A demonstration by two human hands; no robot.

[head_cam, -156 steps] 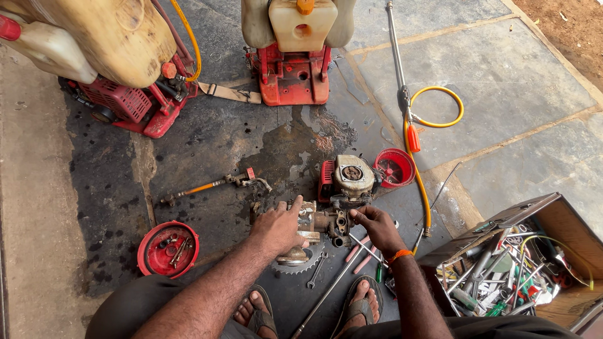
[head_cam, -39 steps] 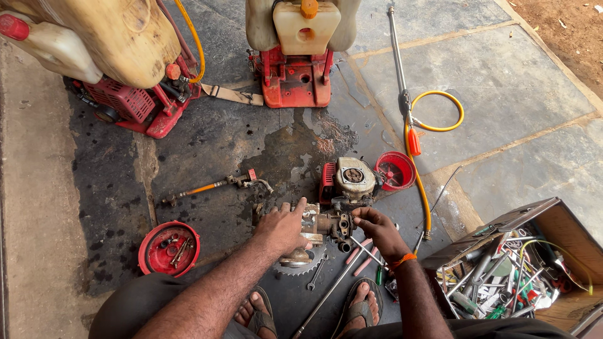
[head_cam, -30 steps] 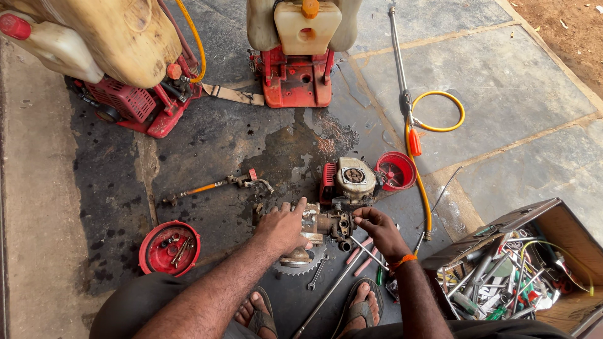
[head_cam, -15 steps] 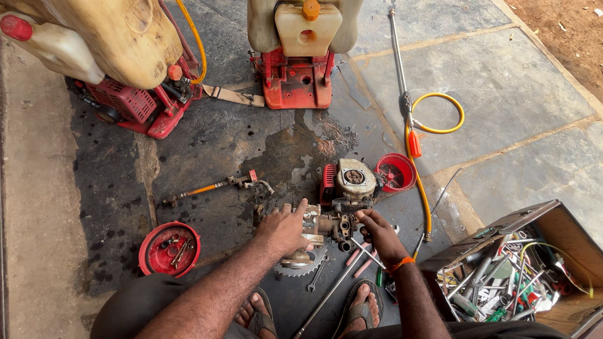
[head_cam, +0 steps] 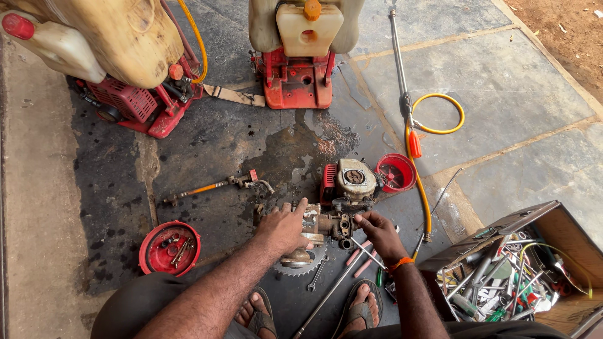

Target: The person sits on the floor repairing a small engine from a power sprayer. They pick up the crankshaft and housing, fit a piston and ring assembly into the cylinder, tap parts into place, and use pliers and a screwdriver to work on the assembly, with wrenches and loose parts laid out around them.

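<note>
Engine (head_cam: 342, 201), on the oily slab between the 2 feet, looks heavy, rigid and greasy, so the left hand (head_cam: 281, 229) clamps its metal body while the right hand (head_cam: 377, 227) pinches a small fitting on its underside.

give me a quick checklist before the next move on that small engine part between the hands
1. Left hand steadies the engine assembly: ok, the palm lies on its left side.
2. Right hand is at the work point: ok, its fingertips touch the assembly's right end.
3. Tool in the right hand: cannot tell, the fingers hide it.
4. Loose parts are contained: ok, some lie in the red lid; whether all, cannot tell.
5. Spare tools are near: ok, the open tool box sits by the right arm.
6. Floor is dry: not ok, a dark wet stain spreads around the work.
</note>
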